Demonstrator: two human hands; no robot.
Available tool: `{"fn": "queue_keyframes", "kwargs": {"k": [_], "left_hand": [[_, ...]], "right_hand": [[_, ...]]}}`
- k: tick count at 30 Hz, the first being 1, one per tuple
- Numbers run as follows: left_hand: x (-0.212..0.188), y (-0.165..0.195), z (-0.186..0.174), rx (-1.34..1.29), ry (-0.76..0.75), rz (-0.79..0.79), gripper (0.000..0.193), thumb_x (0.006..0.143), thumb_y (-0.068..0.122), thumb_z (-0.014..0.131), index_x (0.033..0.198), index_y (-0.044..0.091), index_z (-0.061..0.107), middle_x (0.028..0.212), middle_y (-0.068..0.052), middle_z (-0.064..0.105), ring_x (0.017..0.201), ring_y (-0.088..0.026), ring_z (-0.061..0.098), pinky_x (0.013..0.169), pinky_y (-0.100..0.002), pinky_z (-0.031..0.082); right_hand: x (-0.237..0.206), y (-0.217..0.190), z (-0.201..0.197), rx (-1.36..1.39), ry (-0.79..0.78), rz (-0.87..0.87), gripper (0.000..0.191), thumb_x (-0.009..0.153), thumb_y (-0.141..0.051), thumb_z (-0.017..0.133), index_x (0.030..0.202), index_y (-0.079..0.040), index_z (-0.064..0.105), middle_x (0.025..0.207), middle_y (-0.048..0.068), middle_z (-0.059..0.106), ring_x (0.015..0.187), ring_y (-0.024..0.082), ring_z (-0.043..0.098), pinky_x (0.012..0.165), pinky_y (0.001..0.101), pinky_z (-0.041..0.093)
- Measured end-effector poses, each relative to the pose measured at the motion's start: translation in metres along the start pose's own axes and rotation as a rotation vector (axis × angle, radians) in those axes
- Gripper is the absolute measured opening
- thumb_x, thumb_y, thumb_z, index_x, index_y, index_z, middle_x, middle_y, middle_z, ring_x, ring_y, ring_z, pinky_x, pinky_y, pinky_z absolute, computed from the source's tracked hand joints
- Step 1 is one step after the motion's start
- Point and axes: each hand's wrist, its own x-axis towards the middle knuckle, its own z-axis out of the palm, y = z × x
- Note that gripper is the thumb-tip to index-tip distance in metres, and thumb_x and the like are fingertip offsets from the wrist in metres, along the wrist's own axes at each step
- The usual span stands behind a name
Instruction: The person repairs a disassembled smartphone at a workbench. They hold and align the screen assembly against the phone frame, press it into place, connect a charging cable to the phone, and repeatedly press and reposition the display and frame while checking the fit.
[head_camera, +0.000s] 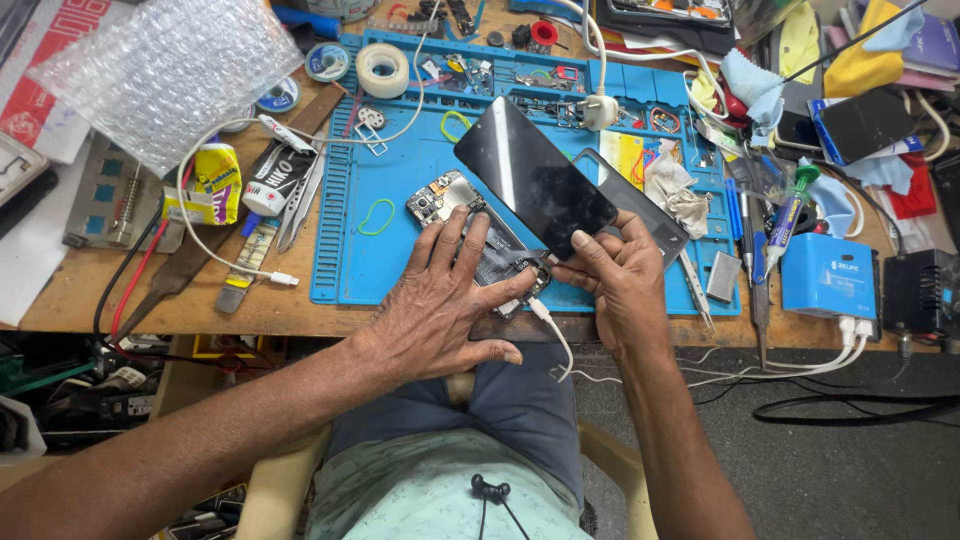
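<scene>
The opened phone (478, 243) lies on the blue mat (400, 180), at the mat's near edge, its innards up and a white cable (548, 325) plugged into its near end. The left hand (440, 300) lies flat on it, fingers (450, 235) spread and not gripping, which looks meant to pin it steady. The black screen (532, 178) stands tilted above the phone's right side, lifted as if hinged open; the right hand (620, 275) pinches its lower corner, thumb on top, fingers clamped beneath. Both forearms reach in from the near side of the mat. Left of the mat lie tweezers (300, 200) on the counter (60, 290); a tape roll (382, 70) sits at the mat's far edge.
</scene>
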Motion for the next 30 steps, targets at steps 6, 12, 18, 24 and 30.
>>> {"fn": "queue_keyframes", "kwargs": {"k": [6,12,18,24,30], "left_hand": [[0.000,0.001,-0.001,0.005,0.000,-0.003,0.085,0.080,0.084,0.053,0.148,0.033,0.050,0.148,-0.036,0.033,0.142,-0.055,0.024,0.114,-0.065,0.018],[-0.001,0.001,0.000,0.007,0.024,0.006,0.087,0.078,0.083,0.055,0.148,0.032,0.051,0.149,-0.036,0.033,0.142,-0.055,0.025,0.114,-0.065,0.018],[0.000,-0.001,-0.004,-0.034,0.022,-0.002,0.084,0.080,0.082,0.055,0.146,0.032,0.052,0.150,-0.037,0.033,0.141,-0.056,0.026,0.115,-0.064,0.018],[0.000,-0.002,0.002,0.018,0.035,0.000,0.085,0.083,0.086,0.049,0.150,0.033,0.051,0.150,-0.037,0.033,0.142,-0.056,0.026,0.115,-0.065,0.019],[0.000,-0.002,0.008,0.040,0.040,0.013,0.087,0.080,0.087,0.048,0.149,0.035,0.049,0.148,-0.038,0.033,0.141,-0.057,0.025,0.112,-0.067,0.018]], "right_hand": [[0.000,-0.003,0.002,0.022,-0.018,0.014,0.039,0.095,-0.002,0.071,0.129,0.000,0.050,0.097,0.011,0.074,0.081,0.019,0.074,0.071,0.0320,0.064],[0.001,0.000,0.002,0.013,-0.076,-0.030,0.062,0.079,0.011,0.077,0.131,0.000,0.046,0.108,0.015,0.070,0.096,0.020,0.076,0.087,0.0303,0.064],[0.003,0.009,0.005,-0.012,-0.021,-0.108,0.073,0.079,0.013,0.077,0.141,0.001,0.041,0.108,0.012,0.062,0.092,0.017,0.072,0.080,0.0290,0.061],[0.001,0.013,0.012,-0.095,0.057,-0.148,0.070,0.078,0.013,0.075,0.139,0.005,0.041,0.104,0.014,0.068,0.087,0.017,0.072,0.077,0.0284,0.062],[-0.009,0.009,0.021,-0.134,0.093,-0.227,0.076,0.078,0.013,0.075,0.142,0.001,0.036,0.107,0.012,0.063,0.088,0.017,0.074,0.078,0.0271,0.063]]}}
